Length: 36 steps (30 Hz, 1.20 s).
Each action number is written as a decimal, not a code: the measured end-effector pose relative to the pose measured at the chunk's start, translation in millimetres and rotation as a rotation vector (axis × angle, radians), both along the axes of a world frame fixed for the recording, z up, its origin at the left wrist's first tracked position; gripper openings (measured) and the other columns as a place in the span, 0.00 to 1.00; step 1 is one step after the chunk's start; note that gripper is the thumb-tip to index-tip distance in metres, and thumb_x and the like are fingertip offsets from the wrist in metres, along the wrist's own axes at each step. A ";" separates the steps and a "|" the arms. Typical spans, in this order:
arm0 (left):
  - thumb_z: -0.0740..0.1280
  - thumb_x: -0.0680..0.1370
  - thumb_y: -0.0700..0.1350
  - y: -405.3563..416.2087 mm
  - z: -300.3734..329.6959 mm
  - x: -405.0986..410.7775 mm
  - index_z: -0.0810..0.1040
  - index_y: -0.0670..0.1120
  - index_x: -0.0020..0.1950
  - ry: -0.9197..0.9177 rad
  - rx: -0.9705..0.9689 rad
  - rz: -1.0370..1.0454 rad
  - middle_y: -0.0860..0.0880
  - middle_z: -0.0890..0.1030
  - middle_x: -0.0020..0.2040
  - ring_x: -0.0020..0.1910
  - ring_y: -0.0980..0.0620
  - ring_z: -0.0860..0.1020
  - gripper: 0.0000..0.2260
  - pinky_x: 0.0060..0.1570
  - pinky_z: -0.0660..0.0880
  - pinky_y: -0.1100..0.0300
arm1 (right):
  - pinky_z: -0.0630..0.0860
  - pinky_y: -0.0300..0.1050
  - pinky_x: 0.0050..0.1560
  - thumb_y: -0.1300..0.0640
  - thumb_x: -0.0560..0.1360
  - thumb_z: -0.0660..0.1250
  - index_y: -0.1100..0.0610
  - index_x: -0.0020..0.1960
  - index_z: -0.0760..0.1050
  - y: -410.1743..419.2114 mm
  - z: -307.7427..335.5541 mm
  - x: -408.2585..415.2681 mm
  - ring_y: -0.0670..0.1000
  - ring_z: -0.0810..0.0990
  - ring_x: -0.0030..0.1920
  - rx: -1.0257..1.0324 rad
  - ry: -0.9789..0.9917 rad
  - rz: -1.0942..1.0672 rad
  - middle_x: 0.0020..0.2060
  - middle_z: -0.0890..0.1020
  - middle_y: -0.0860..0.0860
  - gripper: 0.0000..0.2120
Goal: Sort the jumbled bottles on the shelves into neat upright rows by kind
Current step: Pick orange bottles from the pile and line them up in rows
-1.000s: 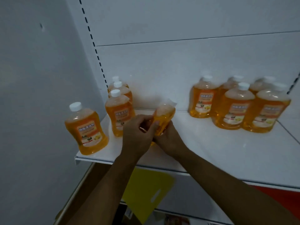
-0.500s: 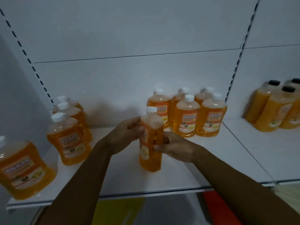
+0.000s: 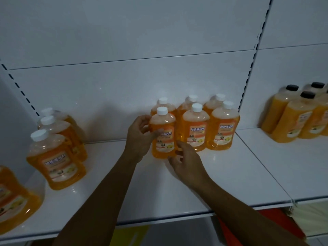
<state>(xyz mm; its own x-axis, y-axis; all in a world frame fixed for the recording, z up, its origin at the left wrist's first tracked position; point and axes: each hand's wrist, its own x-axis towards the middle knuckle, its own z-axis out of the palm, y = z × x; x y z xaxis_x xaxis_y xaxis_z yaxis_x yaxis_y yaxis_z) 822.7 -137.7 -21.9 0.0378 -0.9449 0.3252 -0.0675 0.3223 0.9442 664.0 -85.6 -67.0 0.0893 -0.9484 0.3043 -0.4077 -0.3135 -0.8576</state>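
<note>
Head view: the sorting looks partly done. On the shelf [image 3: 221, 174] a block of white-capped orange bottles stands upright against the back panel: three in the rear row and two more in front, the middle bottle [image 3: 195, 128] and the right bottle [image 3: 224, 128], labels facing out. A sixth bottle [image 3: 164, 134] stands at the front left corner of that block, upright on the shelf, touching or just beside the middle bottle, so it seems to complete a second row of three.

What is left, judging from this view: four more white-capped bottles of the same kind stand well apart at the left end, in a loose line that runs from the back panel toward the shelf edge; the nearest one [image 3: 10, 199] is cut off by the frame and another [image 3: 55, 160] leans in the wide-angle picture. They probably still have to join the block. On the next bay to the right, black-capped bottles [image 3: 292, 118] already form their own group.

The left hand [image 3: 140, 139] holds the sixth bottle from its left side, thumb across the front at the label's top and fingers curled behind. The right hand [image 3: 186, 162] is at the bottle's lower right, fingers loosely bent near the base; whether they touch it I cannot tell.
</note>
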 end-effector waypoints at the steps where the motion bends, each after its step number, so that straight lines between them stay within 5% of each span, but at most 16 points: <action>1: 0.75 0.71 0.40 -1.5 -0.3 -2.5 0.73 0.46 0.61 -0.006 -0.013 0.007 0.52 0.79 0.57 0.55 0.53 0.80 0.21 0.50 0.81 0.56 | 0.71 0.35 0.62 0.54 0.77 0.68 0.50 0.69 0.68 -2.1 -2.7 0.7 0.43 0.74 0.62 -0.003 0.011 -0.004 0.63 0.74 0.43 0.22; 5: 0.75 0.71 0.43 -9.0 -5.2 -8.1 0.73 0.49 0.62 -0.035 -0.027 0.039 0.58 0.78 0.56 0.54 0.60 0.79 0.21 0.45 0.79 0.66 | 0.69 0.48 0.69 0.53 0.76 0.68 0.50 0.73 0.63 -5.2 -13.4 2.2 0.48 0.69 0.69 0.020 0.078 -0.023 0.69 0.69 0.45 0.28; 10: 0.74 0.72 0.45 -14.7 -9.5 -13.7 0.71 0.52 0.63 -0.088 -0.026 0.062 0.61 0.76 0.55 0.54 0.60 0.77 0.22 0.42 0.78 0.69 | 0.61 0.36 0.66 0.52 0.77 0.67 0.51 0.74 0.61 -3.7 -22.6 5.8 0.48 0.66 0.70 0.002 0.135 -0.096 0.71 0.66 0.47 0.28; 16: 0.75 0.70 0.53 3.6 -8.6 -4.3 0.69 0.51 0.68 -0.244 -0.021 0.204 0.60 0.74 0.56 0.52 0.64 0.75 0.30 0.44 0.73 0.71 | 0.62 0.37 0.66 0.53 0.77 0.66 0.53 0.73 0.64 -5.2 -14.5 20.8 0.49 0.69 0.68 -0.027 0.218 -0.052 0.70 0.70 0.48 0.25; 21: 0.73 0.73 0.51 57.1 -13.5 48.7 0.75 0.55 0.60 -0.391 -0.114 0.341 0.61 0.78 0.52 0.52 0.64 0.77 0.18 0.47 0.77 0.67 | 0.69 0.33 0.56 0.55 0.77 0.68 0.56 0.67 0.70 -4.5 -3.9 68.8 0.46 0.75 0.59 -0.006 0.181 0.189 0.61 0.77 0.51 0.20; 26: 0.71 0.75 0.50 118.0 -13.6 112.6 0.80 0.51 0.50 -0.468 -0.154 0.642 0.61 0.79 0.43 0.45 0.63 0.79 0.06 0.42 0.75 0.70 | 0.70 0.38 0.60 0.52 0.74 0.71 0.56 0.72 0.65 -0.2 7.7 146.6 0.47 0.72 0.63 0.068 0.128 0.412 0.67 0.72 0.50 0.30; 30: 0.71 0.75 0.52 148.2 -20.6 149.6 0.81 0.49 0.50 -0.419 -0.103 0.784 0.57 0.82 0.45 0.46 0.63 0.79 0.08 0.41 0.76 0.66 | 0.68 0.21 0.45 0.52 0.71 0.75 0.50 0.68 0.65 -1.8 26.6 193.8 0.33 0.72 0.50 0.114 0.016 0.589 0.53 0.71 0.35 0.30; 34: 0.71 0.76 0.52 165.2 -28.7 165.4 0.81 0.51 0.50 -0.410 -0.095 0.812 0.57 0.82 0.46 0.48 0.60 0.80 0.07 0.44 0.78 0.60 | 0.78 0.41 0.53 0.50 0.67 0.78 0.48 0.65 0.69 -8.4 31.0 227.8 0.40 0.80 0.53 0.134 -0.071 0.684 0.53 0.80 0.42 0.31; 36: 0.71 0.76 0.51 168.0 -30.1 168.0 0.80 0.54 0.51 -0.422 -0.095 0.811 0.58 0.81 0.46 0.48 0.60 0.79 0.05 0.45 0.78 0.59 | 0.79 0.44 0.52 0.50 0.67 0.78 0.48 0.64 0.71 -10.8 29.7 235.2 0.41 0.80 0.51 0.126 -0.085 0.660 0.51 0.81 0.42 0.29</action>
<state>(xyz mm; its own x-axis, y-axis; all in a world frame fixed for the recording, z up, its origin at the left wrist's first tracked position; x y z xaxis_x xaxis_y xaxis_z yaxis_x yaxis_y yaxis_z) 990.8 30.4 -52.0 0.5379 -0.6492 0.5379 -0.6401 0.1008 0.7617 899.2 -96.5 -37.4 0.6422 -0.7322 0.2268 -0.0944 -0.3691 -0.9246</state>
